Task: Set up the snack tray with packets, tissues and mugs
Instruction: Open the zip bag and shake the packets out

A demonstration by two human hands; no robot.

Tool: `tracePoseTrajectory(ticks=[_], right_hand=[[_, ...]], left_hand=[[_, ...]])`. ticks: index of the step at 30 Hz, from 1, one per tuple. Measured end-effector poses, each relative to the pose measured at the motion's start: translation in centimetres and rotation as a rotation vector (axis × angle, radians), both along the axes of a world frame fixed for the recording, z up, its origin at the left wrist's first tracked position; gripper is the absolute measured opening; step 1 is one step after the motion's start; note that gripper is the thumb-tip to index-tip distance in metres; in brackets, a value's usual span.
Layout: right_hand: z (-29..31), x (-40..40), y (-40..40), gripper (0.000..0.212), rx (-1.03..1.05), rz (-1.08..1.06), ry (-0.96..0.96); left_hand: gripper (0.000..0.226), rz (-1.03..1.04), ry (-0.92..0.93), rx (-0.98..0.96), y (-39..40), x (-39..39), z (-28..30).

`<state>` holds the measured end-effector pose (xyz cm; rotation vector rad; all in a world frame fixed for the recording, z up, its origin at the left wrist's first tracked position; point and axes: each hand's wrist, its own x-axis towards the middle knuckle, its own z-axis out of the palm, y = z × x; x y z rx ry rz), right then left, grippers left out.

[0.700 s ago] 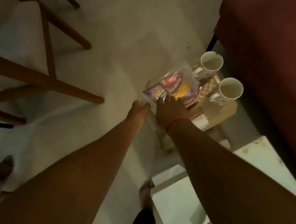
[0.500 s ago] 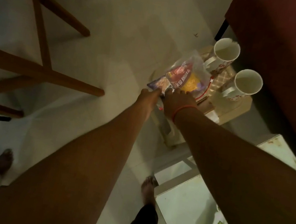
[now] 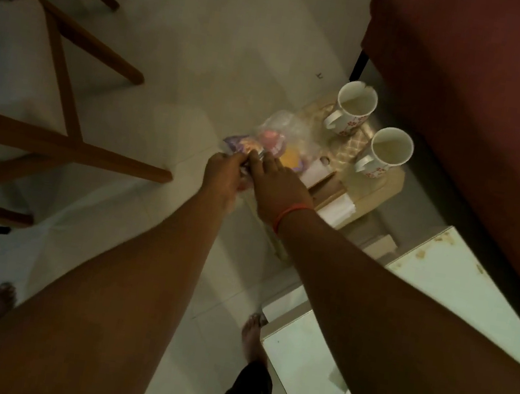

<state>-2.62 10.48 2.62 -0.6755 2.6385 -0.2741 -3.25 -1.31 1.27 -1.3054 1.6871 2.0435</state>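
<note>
A beige snack tray (image 3: pixel 388 185) lies low beside a white table. On its far end stand two white mugs with red flowers, one (image 3: pixel 354 108) behind the other (image 3: pixel 388 152). White tissues (image 3: pixel 338 208) sit in a brown holder near the tray's near edge. A clear bag of colourful snack packets (image 3: pixel 285 140) rests at the tray's left end. My left hand (image 3: pixel 223 173) and my right hand (image 3: pixel 278 186), which wears a red wrist thread, both grip the bag's near edge. The blur hides the packets' details.
Wooden chair legs (image 3: pixel 67 147) stand on the pale floor at the left. A dark red sofa (image 3: pixel 486 95) fills the upper right. The white table top (image 3: pixel 435 324) lies at the lower right. My bare feet (image 3: pixel 253 334) are below.
Both hands have closed together on the near edge of the snack bag. The view has shifted, so the tray and mugs now sit further right.
</note>
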Motion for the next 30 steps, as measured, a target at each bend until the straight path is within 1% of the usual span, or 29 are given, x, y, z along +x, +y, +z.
tracePoseTrajectory(ticks=[2,5,8,12,14,16,18,22,24,25,27,30], right_hand=[[2.3,1.6,0.4,0.07,-0.068,0.019,0.043],[5.6,4.9,1.1,0.067,-0.172,0.019,0.126],[9.3,9.2,3.2,0.066,-0.269,-0.051,0.18],[14.3,17.1,10.2,0.065,-0.35,-0.183,0.185],[16.4,21.8,14.6,0.069,-0.38,-0.263,0.134],[18.7,27.3,19.9,0.069,-0.401,-0.405,0.084],[20.6,32.8,24.7,0.06,-0.453,-0.569,0.071],[24.0,43.6,34.5,0.029,-0.67,-0.921,0.086],[24.6,47.8,38.7,0.027,-0.729,-1.081,0.105],[24.9,49.7,40.5,0.029,-0.743,-1.153,0.122],[25.6,53.2,43.7,0.029,-0.797,-1.283,0.176],[26.5,57.2,46.8,0.027,-0.959,-1.475,0.234]], left_hand=[[0.018,0.009,0.046,-0.056,-0.2,1.9,2.8],[0.015,-0.017,0.115,-0.201,0.2,5.1,7.8],[0.019,-0.06,0.139,-0.264,2.5,9.1,12.8],[0.033,-0.247,0.135,-0.335,9.0,15.7,18.1],[0.032,-0.364,0.167,-0.352,13.5,19.4,20.5],[0.022,-0.49,0.206,-0.313,18.8,23.8,22.7],[0.016,-0.589,0.203,-0.22,24.2,28.0,24.3],[0.024,-0.869,0.258,-0.029,34.9,36.8,27.3],[0.03,-1.033,0.262,0.012,39.4,40.4,28.5],[0.035,-1.138,0.266,-0.03,41.3,42.0,29.1],[0.044,-1.346,0.354,-0.169,44.8,44.8,30.4],[0.053,-1.52,0.487,-0.263,48.8,48.1,32.0]])
